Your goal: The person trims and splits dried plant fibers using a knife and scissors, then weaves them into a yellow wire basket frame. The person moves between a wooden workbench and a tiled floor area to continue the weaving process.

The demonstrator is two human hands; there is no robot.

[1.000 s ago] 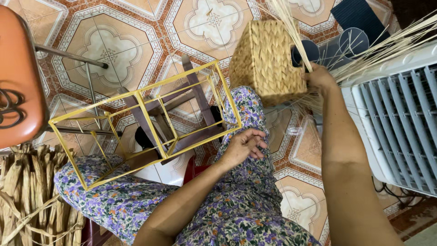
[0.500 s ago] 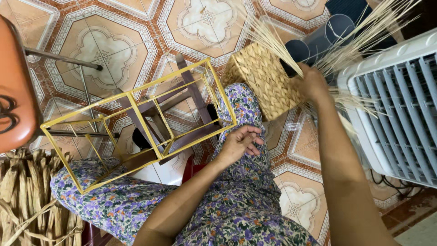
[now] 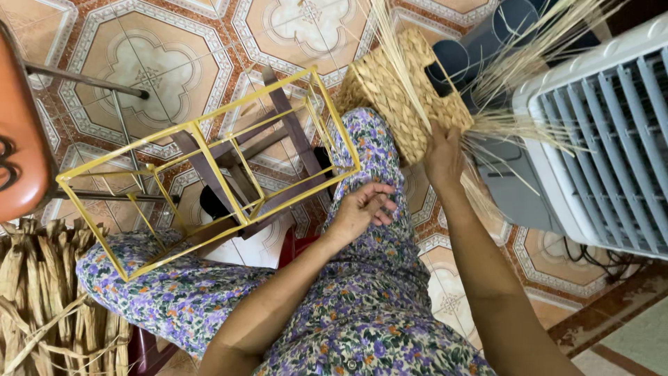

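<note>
My right hand (image 3: 443,154) grips the lower edge of a woven straw basket (image 3: 398,94), held up off my knee, with long loose pale straws (image 3: 501,69) fanning out from it. My left hand (image 3: 362,207) rests on my right thigh on the purple flowered dress (image 3: 376,292), fingers loosely curled, holding nothing. A yellow metal wire frame (image 3: 209,174), box-shaped, lies across my left knee over a dark wooden stool (image 3: 278,132).
A white and grey air cooler (image 3: 598,132) stands close on the right. An orange chair seat (image 3: 21,139) with metal legs is at the left. A bundle of dried reeds (image 3: 49,299) lies at lower left. Patterned floor tiles (image 3: 160,63) lie beneath.
My right hand has swung the basket downward and turned it, so the straws now fan toward the cooler. My left hand has stayed on the thigh.
</note>
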